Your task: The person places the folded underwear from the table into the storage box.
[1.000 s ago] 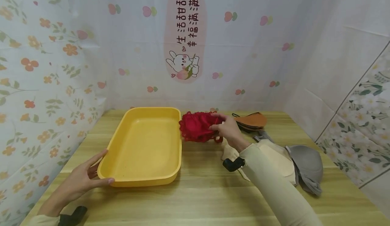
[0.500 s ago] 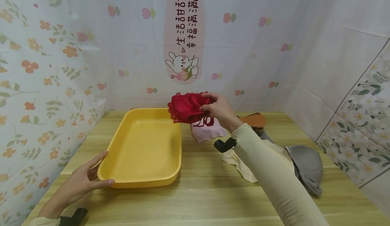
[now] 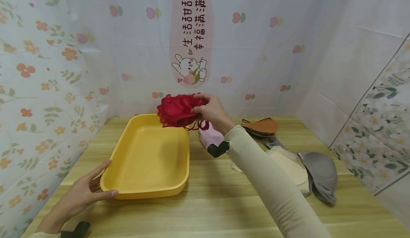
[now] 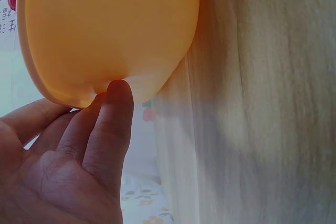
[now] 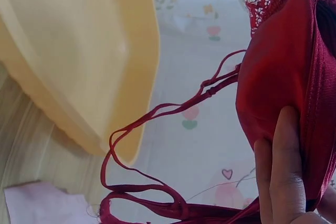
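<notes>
In the head view a red bra (image 3: 179,110) with lace edging hangs in the air above the far right corner of the yellow tub (image 3: 187,166). My right hand (image 3: 213,111) pinches the bra at its right end. Its thin red straps (image 5: 157,109) dangle below, as the right wrist view shows. My left hand (image 3: 84,190) holds the tub's near left corner, thumb at the front rim and fingers along the left side. From the left wrist, fingertips (image 4: 119,90) touch the tub's outer wall.
A pink cloth (image 3: 210,134) lies right of the tub, partly behind the right wrist. Farther right are an orange-brown piece with black edging (image 3: 262,127), cream garments (image 3: 288,166) and a grey bra (image 3: 320,174). Patterned curtains (image 3: 256,52) enclose the wooden table (image 3: 205,209).
My right hand has lifted the red bra off the table and carried it left to the tub's far right corner, uncovering the pink cloth. The left hand has stayed at the tub.
</notes>
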Demonstrator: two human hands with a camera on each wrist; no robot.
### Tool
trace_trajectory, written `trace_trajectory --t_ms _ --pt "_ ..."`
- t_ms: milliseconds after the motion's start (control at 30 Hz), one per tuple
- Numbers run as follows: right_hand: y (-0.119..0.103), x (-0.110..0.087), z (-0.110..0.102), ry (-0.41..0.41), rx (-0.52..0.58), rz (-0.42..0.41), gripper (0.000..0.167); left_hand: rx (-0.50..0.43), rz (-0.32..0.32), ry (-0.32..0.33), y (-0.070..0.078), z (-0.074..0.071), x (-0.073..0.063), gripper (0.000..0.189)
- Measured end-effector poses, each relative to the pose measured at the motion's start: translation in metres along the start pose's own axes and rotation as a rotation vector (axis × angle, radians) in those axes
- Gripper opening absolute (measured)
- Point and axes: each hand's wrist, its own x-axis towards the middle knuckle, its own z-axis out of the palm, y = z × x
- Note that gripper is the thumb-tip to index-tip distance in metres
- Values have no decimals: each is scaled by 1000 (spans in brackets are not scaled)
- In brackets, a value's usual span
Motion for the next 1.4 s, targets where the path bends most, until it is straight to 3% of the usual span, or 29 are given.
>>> trace_trajectory --t_ms 300,667,967,1233,1400 --pt "3 3 17 -32 20 -17 53 29 -29 -8 -2 -2 -1 97" --pt "5 12 49 -85 91 -62 50 -16 -81 -35 -5 0 -1 98" --pt "10 22 87 -45 195 -17 46 -27 -88 -36 -4 0 -1 96" --pt "15 29 118 5 127 2 44 -32 -77 -41 -7 -2 -2 96" --pt "27 31 130 103 74 37 41 -46 -96 -58 -6 0 1 97"
